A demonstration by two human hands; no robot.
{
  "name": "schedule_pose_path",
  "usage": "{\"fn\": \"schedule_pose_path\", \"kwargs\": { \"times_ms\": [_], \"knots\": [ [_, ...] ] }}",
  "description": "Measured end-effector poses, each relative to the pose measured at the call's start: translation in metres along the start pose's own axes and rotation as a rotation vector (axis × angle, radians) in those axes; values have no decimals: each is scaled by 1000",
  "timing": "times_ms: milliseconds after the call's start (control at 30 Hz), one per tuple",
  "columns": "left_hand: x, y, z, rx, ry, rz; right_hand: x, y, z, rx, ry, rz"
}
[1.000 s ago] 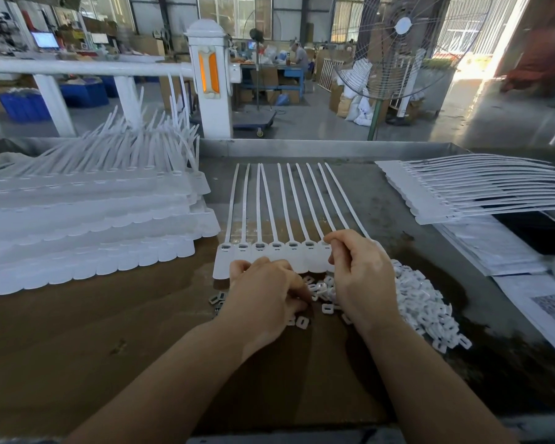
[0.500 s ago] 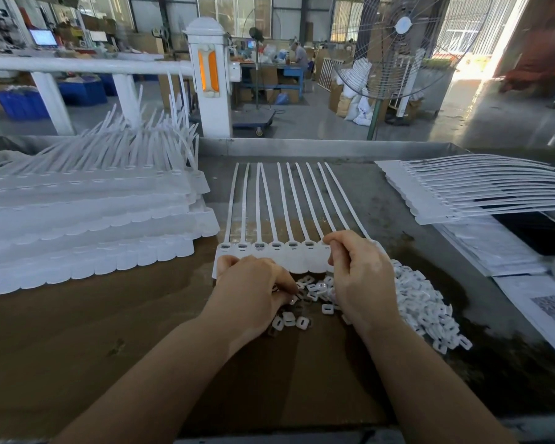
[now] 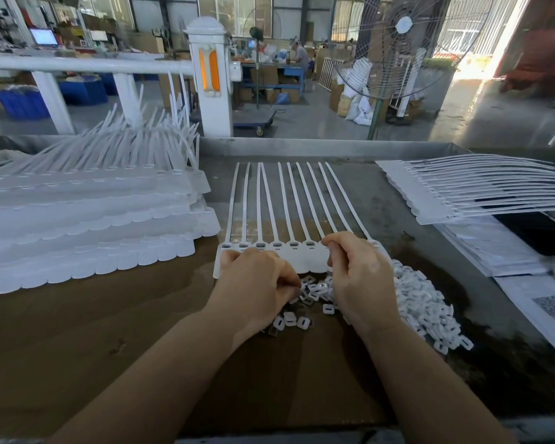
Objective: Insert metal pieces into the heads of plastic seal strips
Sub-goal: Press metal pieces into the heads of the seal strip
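My right hand [image 3: 359, 277] pinches down at a head of the seal strips [image 3: 289, 251]; my left hand [image 3: 257, 280], fingers curled, picks among metal pieces [image 3: 426, 306] just beneath. What either holds, I cannot tell. Next I judge a piece must seat squarely in the slot under my right fingertips.

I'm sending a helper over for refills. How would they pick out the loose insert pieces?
Start at the worktable and find the flat row of seal strips lying in its middle. At its near edge, beside the right hand, lies the heap of small inserts: tiny slotted white rectangles, unlike the long strips stacked around.
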State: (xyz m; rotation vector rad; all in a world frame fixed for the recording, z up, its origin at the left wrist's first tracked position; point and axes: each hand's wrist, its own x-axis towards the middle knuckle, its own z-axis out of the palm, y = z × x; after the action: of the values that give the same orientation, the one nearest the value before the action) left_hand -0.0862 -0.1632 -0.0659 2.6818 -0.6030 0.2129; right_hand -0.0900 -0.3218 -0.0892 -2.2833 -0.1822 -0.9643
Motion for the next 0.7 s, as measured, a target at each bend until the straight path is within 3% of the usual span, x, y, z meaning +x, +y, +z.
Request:
{"fn": "schedule_pose_path", "kwargs": {
  "times_ms": [267, 533, 700],
  "knots": [
    [9, 13, 12, 83, -22, -48, -1, 0, -1, 1, -3, -10],
    [12, 11, 11, -44, -18, -54, -1, 0, 0, -7, -21, -14],
    [12, 10, 2, -314, 40, -101, -1, -2, -2, -2, -48, -83]
  ]
}}
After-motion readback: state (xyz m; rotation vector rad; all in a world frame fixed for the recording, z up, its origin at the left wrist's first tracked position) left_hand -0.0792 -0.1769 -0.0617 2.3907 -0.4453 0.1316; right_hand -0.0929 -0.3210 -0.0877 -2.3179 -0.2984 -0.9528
